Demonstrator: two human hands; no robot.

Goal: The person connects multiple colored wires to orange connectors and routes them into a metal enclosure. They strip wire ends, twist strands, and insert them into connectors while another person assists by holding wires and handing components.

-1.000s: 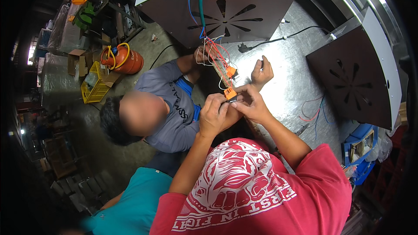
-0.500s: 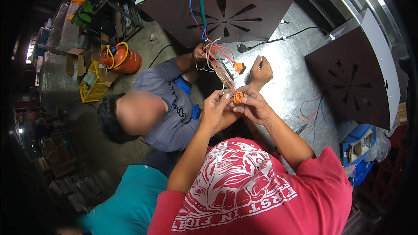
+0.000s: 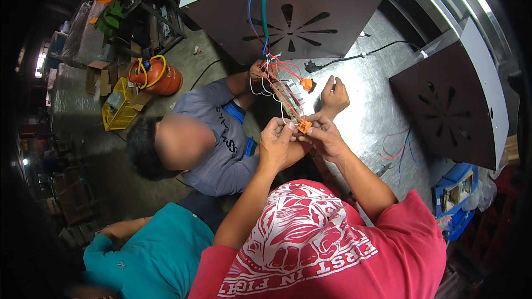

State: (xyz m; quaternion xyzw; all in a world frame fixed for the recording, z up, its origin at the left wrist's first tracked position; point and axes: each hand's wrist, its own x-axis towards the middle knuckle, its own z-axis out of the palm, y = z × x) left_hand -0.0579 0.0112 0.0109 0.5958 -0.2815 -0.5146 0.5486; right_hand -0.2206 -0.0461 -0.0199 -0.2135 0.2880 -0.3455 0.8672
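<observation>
A small orange plastic connector [image 3: 304, 126] with red wires running to it sits between the fingertips of my right hand [image 3: 328, 137], which is closed on it. My left hand [image 3: 276, 141] is pinched beside it, with a thin white wire [image 3: 283, 109] at its fingertips. Red wires [image 3: 285, 91] lead from the connector up to a bundle below the dark metal cabinet [image 3: 291, 27]. A second orange piece with a black part [image 3: 307, 84] hangs on red wires just beyond my hands.
A co-worker in grey [image 3: 213, 133] sits opposite, one hand [image 3: 263, 71] at the wire bundle, the other [image 3: 335, 98] over the metal table [image 3: 366, 94]. A black plug cord [image 3: 354, 55] and another cabinet [image 3: 449, 99] are there. A person in teal [image 3: 155, 249] is at left.
The orange connector has turned and tilted between my fingers. My hands stay close together. The person in teal has moved, so that an arm now shows.
</observation>
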